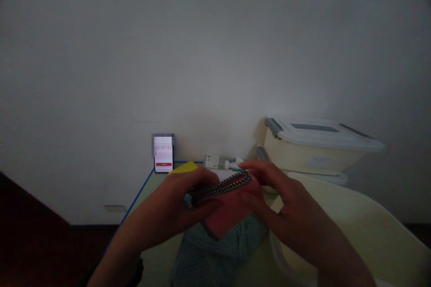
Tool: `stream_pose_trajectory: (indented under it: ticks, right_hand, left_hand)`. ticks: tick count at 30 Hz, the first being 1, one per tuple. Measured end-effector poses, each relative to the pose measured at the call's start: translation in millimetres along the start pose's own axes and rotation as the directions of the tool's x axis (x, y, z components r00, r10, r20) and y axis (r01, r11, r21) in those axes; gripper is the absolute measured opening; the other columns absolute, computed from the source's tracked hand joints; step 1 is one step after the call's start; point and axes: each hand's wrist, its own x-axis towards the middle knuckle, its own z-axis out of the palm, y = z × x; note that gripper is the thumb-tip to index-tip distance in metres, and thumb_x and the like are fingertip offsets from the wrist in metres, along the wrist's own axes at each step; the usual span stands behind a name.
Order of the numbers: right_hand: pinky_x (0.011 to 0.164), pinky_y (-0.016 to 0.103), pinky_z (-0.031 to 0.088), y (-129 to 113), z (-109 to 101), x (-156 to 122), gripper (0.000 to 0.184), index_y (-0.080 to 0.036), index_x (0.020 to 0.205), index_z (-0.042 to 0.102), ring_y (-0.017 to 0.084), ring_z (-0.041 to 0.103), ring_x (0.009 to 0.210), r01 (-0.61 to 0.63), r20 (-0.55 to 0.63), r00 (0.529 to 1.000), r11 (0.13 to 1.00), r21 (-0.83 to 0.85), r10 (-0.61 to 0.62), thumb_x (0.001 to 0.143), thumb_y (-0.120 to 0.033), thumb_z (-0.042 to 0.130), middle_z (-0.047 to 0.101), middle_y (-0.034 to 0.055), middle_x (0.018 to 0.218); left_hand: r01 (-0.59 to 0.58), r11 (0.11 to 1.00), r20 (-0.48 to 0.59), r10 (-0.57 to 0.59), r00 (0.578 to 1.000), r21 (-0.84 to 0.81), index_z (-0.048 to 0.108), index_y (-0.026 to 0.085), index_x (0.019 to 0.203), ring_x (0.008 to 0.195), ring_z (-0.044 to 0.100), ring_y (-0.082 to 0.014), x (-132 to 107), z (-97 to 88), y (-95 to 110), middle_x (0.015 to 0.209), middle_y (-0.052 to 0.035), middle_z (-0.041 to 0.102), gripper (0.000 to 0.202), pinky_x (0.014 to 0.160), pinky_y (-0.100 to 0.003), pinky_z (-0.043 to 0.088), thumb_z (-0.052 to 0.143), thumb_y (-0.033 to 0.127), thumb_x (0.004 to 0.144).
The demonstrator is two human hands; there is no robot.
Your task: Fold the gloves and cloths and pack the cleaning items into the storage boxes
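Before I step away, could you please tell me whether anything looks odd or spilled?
I see no spill. The patterned cloth below the red pouch looks rumpled rather than folded, and a thin dark mark, perhaps a scuff, shows on the wall above the phone.

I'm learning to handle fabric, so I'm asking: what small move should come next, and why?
I'd probably ease the two strips of black-and-white trim slightly apart: they lie close together along the top of the red fabric item, and the left hand and right hand hold it at opposite ends.
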Motion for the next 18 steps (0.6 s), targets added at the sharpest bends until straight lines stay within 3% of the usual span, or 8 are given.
stream_pose_trajectory:
  ticks: [3, 9, 13, 18]
  right_hand:
    - [0.077, 0.021, 0.05, 0, 3, 0, 0.043, -0.037, 0.121, 0.044, 0.011, 0.063, 0.095, 0.03, 0.043, 0.999, 1.0, -0.001, -0.03, 0.084, -0.023, 0.06, 0.065, -0.0062, 0.111]
    - [0.067, 0.025, 0.049, 0, -1, -1, 0.013, -0.031, 0.097, 0.056, 0.013, 0.063, 0.082, -0.021, 0.092, 0.995, 0.992, -0.121, 0.032, 0.087, -0.023, 0.054, 0.068, -0.0058, 0.091]
    - [0.071, 0.027, 0.049, 1, 1, 1, 0.018, -0.03, 0.103, 0.054, 0.016, 0.063, 0.088, -0.082, 0.075, 0.993, 0.992, -0.099, 0.089, 0.086, -0.024, 0.054, 0.068, -0.0034, 0.096]
    - [0.07, 0.024, 0.048, -2, 5, 5, 0.013, -0.028, 0.099, 0.057, 0.013, 0.064, 0.085, -0.097, 0.113, 0.989, 0.995, -0.015, 0.098, 0.085, -0.029, 0.057, 0.068, -0.0037, 0.092]
  left_hand:
    - [-0.017, 1.0, 0.014, 0.017, 1.0, -0.007, 0.054, 0.023, 0.1, 0.07, 0.061, -0.0097, 0, 0.6, 2, 0.084, 0.0033, 0.067, 0.02, 0.063, -0.019, 0.047, 0.062, 0.023, 0.082]
    - [-0.018, 1.0, -0.05, 0.019, 0.999, 0.016, 0.052, 0.023, 0.097, 0.069, 0.06, -0.0092, -4, -5.9, -2, 0.081, 0.0041, 0.066, 0.014, 0.062, -0.018, 0.047, 0.059, 0.022, 0.084]
    - [-0.037, 0.999, -0.063, 0.039, 0.997, 0.028, 0.057, 0.023, 0.092, 0.064, 0.058, -0.0073, -3, -10.0, -5, 0.075, 0.0063, 0.063, 0.009, 0.059, -0.016, 0.045, 0.059, 0.021, 0.084]
    - [-0.028, 1.0, -0.033, 0.028, 0.999, 0.008, 0.06, 0.024, 0.092, 0.072, 0.062, -0.0077, 1, -8.7, -4, 0.081, 0.0061, 0.068, 0.007, 0.064, -0.016, 0.046, 0.057, 0.022, 0.086]
